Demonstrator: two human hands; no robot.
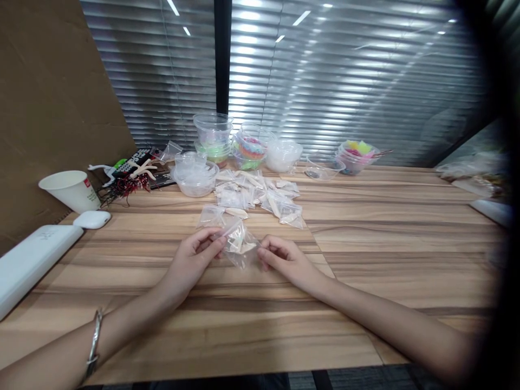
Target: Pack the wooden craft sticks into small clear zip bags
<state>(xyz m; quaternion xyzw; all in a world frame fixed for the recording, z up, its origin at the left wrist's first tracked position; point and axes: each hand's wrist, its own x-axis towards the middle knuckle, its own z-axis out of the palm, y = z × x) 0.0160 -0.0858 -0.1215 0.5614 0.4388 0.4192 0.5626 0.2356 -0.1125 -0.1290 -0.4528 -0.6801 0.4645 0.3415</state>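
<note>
Near the table's (365,254) front edge, the left hand (194,259) and right hand (284,259) each pinch one side of a small clear bag (240,244), fingers closed on it, holding it taut and raised, likely for access to its opening.

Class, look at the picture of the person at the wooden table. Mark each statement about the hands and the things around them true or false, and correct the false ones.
1. Both hands hold one small clear bag. True: the left hand and right hand grip it from either side.
2. The paper cup stands upright. False: it is tipped over.
3. A pile of bags lies beyond the hands. True.
4. The bracelet is on the right wrist. False: it is on the left.
5. The table is glass. False: it is wood-grained.
</note>
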